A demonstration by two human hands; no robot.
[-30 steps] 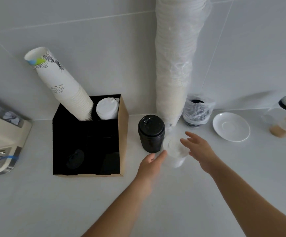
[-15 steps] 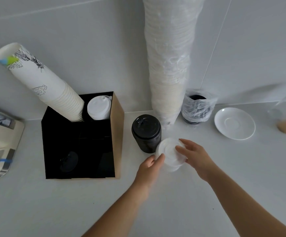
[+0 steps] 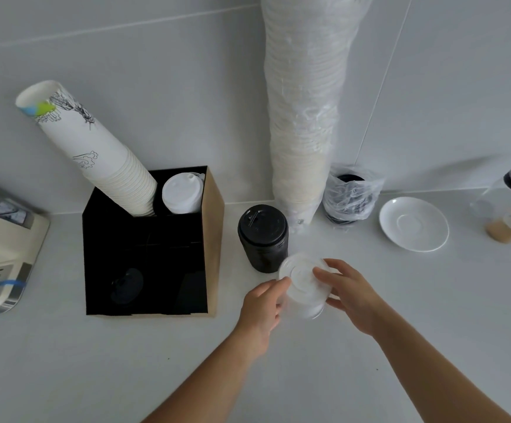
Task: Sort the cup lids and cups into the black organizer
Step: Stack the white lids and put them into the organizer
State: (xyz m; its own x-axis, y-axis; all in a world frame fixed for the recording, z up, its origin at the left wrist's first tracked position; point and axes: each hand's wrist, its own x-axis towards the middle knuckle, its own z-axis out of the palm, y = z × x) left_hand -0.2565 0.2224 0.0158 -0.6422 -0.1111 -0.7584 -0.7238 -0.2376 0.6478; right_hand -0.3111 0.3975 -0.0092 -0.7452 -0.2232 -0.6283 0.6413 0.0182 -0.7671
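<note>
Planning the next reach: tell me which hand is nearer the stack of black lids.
Left. The left hand sits below the stack of black lids; the right hand is farther off to its lower right.

A black organizer, open-topped with a bare cardboard right wall, sits on the white counter. A tilted stack of printed white paper cups leans out of its rear left compartment toward 11 o'clock; a stack of white lids fills the rear right one. What may be a black lid lies in the dim front left compartment. At the organizer's 3 o'clock stands an upright stack of black lids; touching it at 5 o'clock is a stack of clear lids. A tall wrapped sleeve of white lids rises at 12 o'clock.
</note>
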